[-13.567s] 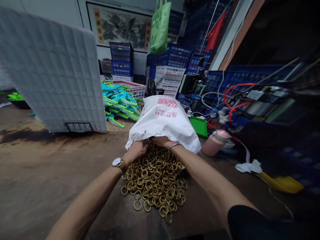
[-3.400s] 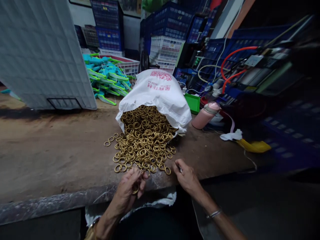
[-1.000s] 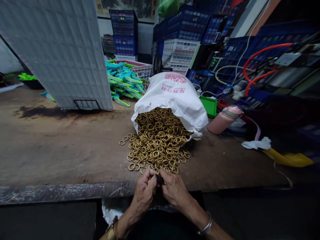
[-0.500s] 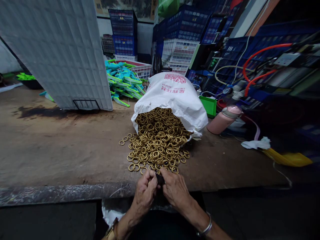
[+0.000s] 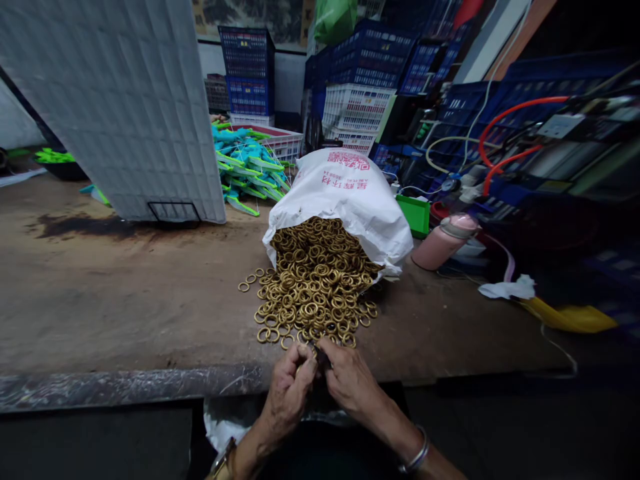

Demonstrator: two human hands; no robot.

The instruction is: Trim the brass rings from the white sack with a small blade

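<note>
At the table's front edge, my left hand (image 5: 290, 381) and my right hand (image 5: 353, 379) meet with fingertips nearly touching. Both are closed in a pinch. A small dark piece (image 5: 323, 361) shows between them at the right fingertips; its kind is unclear. What the left fingers pinch is mostly hidden, with only a hint of brass colour at the tips. Just beyond my fingers lies a heap of brass-coloured rings (image 5: 313, 293), spilling from the mouth of a white woven sack (image 5: 345, 190) with red print. The sack lies on its side.
A tall grey panel (image 5: 125, 107) stands on the wooden table (image 5: 150, 300) at left. Turquoise and green plastic pieces (image 5: 250, 163) are piled behind. To the right are a pink bottle (image 5: 445, 241), a green tray (image 5: 414, 215) and red hoses (image 5: 500, 137). Stacked crates (image 5: 363, 107) fill the back.
My hands stay in nearly the same place. The dark piece between them shows less and has shifted slightly. The view has tilted a little; rings and sack have not moved.
</note>
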